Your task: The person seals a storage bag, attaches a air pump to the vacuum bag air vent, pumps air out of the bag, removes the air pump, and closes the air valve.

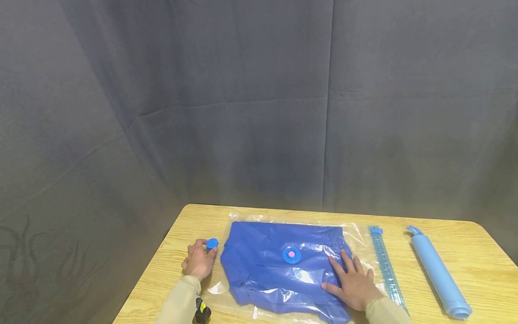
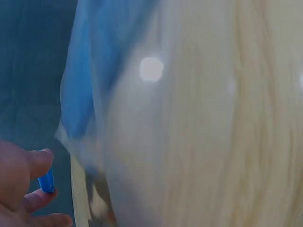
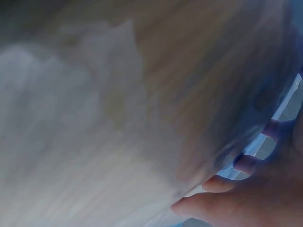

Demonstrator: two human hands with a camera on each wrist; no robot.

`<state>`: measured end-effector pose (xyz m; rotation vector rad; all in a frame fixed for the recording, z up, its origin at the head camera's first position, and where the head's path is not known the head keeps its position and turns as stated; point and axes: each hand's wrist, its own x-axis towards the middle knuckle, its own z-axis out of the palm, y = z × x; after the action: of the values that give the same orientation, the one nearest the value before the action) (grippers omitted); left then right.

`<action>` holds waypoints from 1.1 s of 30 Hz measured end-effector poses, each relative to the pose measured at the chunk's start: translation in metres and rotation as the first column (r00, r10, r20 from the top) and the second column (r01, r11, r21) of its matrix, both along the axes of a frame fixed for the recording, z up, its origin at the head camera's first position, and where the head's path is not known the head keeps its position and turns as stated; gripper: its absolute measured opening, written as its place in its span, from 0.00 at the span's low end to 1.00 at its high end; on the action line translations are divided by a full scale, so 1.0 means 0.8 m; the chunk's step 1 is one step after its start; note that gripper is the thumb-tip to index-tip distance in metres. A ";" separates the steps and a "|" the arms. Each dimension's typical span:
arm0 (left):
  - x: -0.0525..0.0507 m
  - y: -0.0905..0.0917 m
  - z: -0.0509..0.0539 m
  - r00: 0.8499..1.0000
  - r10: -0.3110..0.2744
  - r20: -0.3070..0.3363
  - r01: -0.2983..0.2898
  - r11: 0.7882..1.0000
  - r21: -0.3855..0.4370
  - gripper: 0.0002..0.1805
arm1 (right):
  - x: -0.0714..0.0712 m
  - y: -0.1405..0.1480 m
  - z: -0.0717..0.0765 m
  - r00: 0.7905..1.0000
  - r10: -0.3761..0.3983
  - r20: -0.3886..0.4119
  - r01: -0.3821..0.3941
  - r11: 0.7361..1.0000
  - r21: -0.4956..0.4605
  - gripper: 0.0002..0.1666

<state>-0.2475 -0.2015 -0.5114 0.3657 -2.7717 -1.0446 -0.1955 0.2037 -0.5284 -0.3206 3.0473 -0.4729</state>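
A clear plastic bag [image 1: 218, 288] with folded blue fabric [image 1: 267, 270] inside lies flat on the table. On its top sits a round blue valve [image 1: 292, 255] with a pink centre. My left hand [image 1: 200, 261], at the bag's left side, pinches a round blue cap [image 1: 212, 243]; the left wrist view shows the cap [image 2: 46, 180] edge-on between thumb and finger of the hand [image 2: 23, 189]. My right hand [image 1: 356, 285] rests with spread fingers on the bag's right part. In the right wrist view the hand [image 3: 265, 189] touches the plastic.
Right of the bag lies a teal strip [image 1: 387, 265] with a small blue slider [image 1: 377, 230] at its far end. Farther right is a light blue hand pump [image 1: 441, 274]. The wooden table [image 1: 481, 252] ends at a grey curtain [image 1: 259, 112] behind and at the left.
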 end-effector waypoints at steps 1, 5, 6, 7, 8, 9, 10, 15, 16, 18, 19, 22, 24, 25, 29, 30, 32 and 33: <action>0.001 -0.005 0.000 1.000 0.004 -0.005 -0.004 1.000 0.003 0.24 | 0.000 0.000 0.000 1.000 0.001 0.004 -0.001 1.000 0.000 0.51; 0.002 -0.020 -0.002 1.000 0.010 -0.009 -0.010 1.000 0.007 0.23 | -0.001 0.001 0.001 1.000 0.002 0.017 -0.002 1.000 -0.001 0.52; 0.001 -0.022 -0.002 1.000 0.012 -0.005 -0.012 1.000 -0.001 0.22 | -0.002 0.001 0.001 1.000 0.002 0.020 -0.002 1.000 -0.001 0.52; 0.003 -0.022 0.003 1.000 0.014 0.018 -0.015 1.000 0.001 0.21 | -0.002 0.001 0.001 1.000 0.003 0.020 -0.003 1.000 -0.001 0.52; 0.003 -0.024 0.003 0.999 0.016 0.028 -0.016 1.000 -0.007 0.20 | -0.002 0.001 0.001 1.000 0.003 0.020 -0.003 1.000 -0.001 0.52; 0.002 -0.025 0.002 0.999 0.016 0.034 -0.015 1.000 -0.017 0.20 | -0.002 0.002 0.000 1.000 0.003 0.021 -0.003 1.000 -0.002 0.52; 0.002 -0.026 0.002 0.999 0.015 0.045 -0.014 1.000 -0.026 0.20 | -0.002 0.002 0.000 1.000 0.003 0.019 -0.003 1.000 -0.003 0.52; 0.001 -0.026 -0.002 0.998 0.020 0.060 -0.017 0.999 -0.049 0.20 | -0.002 0.002 -0.001 1.000 0.001 0.009 -0.001 1.000 -0.004 0.51; 0.001 -0.027 -0.003 0.998 0.022 0.062 -0.019 0.999 -0.051 0.20 | -0.001 0.001 -0.002 1.000 0.001 0.005 -0.001 1.000 -0.003 0.51; 0.001 -0.027 -0.004 0.997 0.026 0.069 -0.022 0.999 -0.049 0.20 | -0.001 0.001 -0.002 1.000 0.000 -0.001 0.000 1.000 -0.004 0.51; 0.002 -0.027 -0.004 0.997 0.024 0.074 -0.021 0.999 -0.044 0.20 | -0.001 0.001 -0.002 1.000 -0.001 -0.003 0.001 1.000 -0.004 0.51; 0.003 -0.026 -0.004 0.995 0.022 0.095 -0.019 0.999 -0.036 0.20 | 0.000 0.000 -0.001 1.000 -0.004 -0.004 0.004 1.000 -0.002 0.51; 0.003 -0.027 -0.005 0.994 0.017 0.106 -0.014 1.000 -0.025 0.21 | 0.000 0.000 -0.001 1.000 -0.005 -0.002 0.005 1.000 0.001 0.51; 0.003 -0.027 -0.006 0.994 0.014 0.108 -0.011 1.000 -0.024 0.21 | 0.001 0.000 -0.001 1.000 -0.006 0.002 0.006 1.000 -0.001 0.51; 0.001 -0.030 -0.011 0.994 0.013 0.111 -0.010 1.000 -0.028 0.22 | 0.001 0.000 0.001 1.000 -0.009 0.018 0.009 1.000 -0.008 0.51; 0.001 -0.030 -0.011 0.994 0.017 0.110 -0.014 0.999 -0.031 0.22 | 0.001 0.000 0.001 1.000 -0.010 0.023 0.010 1.000 -0.010 0.51; 0.000 -0.030 -0.012 0.994 0.022 0.109 -0.018 0.999 -0.030 0.23 | 0.000 0.000 0.003 0.999 -0.012 0.030 0.012 1.000 -0.009 0.51; -0.001 -0.030 -0.012 0.994 0.021 0.110 -0.018 0.999 -0.028 0.23 | 0.000 0.000 0.003 0.999 -0.013 0.032 0.013 1.000 -0.007 0.51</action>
<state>-0.2479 -0.2257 -0.5210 0.4596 -2.8697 -1.0110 -0.1956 0.2039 -0.5259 -0.2909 3.0188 -0.4853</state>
